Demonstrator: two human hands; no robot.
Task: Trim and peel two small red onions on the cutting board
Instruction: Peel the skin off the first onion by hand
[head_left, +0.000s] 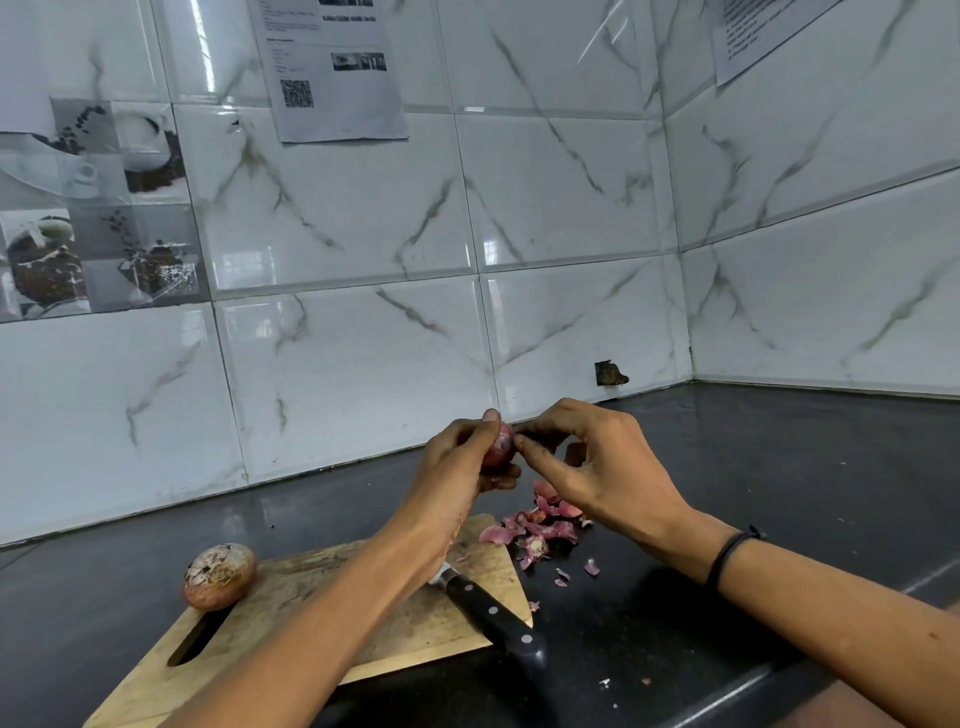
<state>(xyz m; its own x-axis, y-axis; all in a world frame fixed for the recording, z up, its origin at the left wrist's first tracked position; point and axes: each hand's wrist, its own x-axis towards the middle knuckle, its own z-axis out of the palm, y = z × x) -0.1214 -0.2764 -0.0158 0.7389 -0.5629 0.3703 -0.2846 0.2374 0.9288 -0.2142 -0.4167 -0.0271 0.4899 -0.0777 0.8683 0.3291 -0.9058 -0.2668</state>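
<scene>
My left hand (457, 467) grips a small red onion (500, 452) above the far end of the wooden cutting board (311, 613). The thumb and forefinger of my right hand (587, 462) pinch at the onion's top right side. A second onion (219, 576), with its dry brown skin on, lies on the board's left part. A black-handled knife (493, 618) rests across the board's right corner, its blade hidden under my left forearm.
Pink onion peels (540, 525) lie scattered on the dark countertop (727, 493) just right of the board. Marbled tile walls meet in a corner at the back right. The counter's front edge runs along the lower right.
</scene>
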